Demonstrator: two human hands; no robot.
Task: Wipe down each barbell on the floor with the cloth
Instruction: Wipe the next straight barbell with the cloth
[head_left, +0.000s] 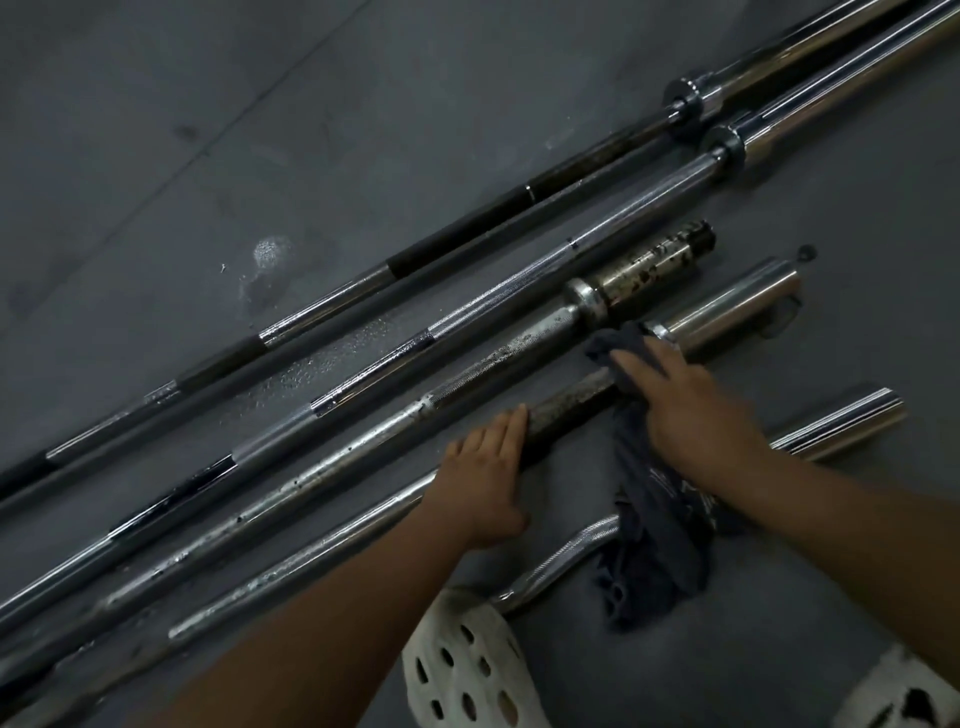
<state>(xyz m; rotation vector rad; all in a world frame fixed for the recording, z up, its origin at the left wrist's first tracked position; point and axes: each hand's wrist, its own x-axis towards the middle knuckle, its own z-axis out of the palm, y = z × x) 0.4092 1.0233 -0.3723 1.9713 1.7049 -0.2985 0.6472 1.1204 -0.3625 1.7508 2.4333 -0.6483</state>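
Head view: hands (488, 483) (691, 410) flat on barbell (566, 400), cloth (654, 519)

There were five barbells on the floor, four long barbells (457, 231) going from 7 o'clock to 1 o'clock and one bent barbell (571, 545) near 5 o'clock, plus one dark cloth (654, 519), two hands, a left hand (483, 483) and a right hand (691, 410), and two white shoes (462, 670) at 6 o'clock.
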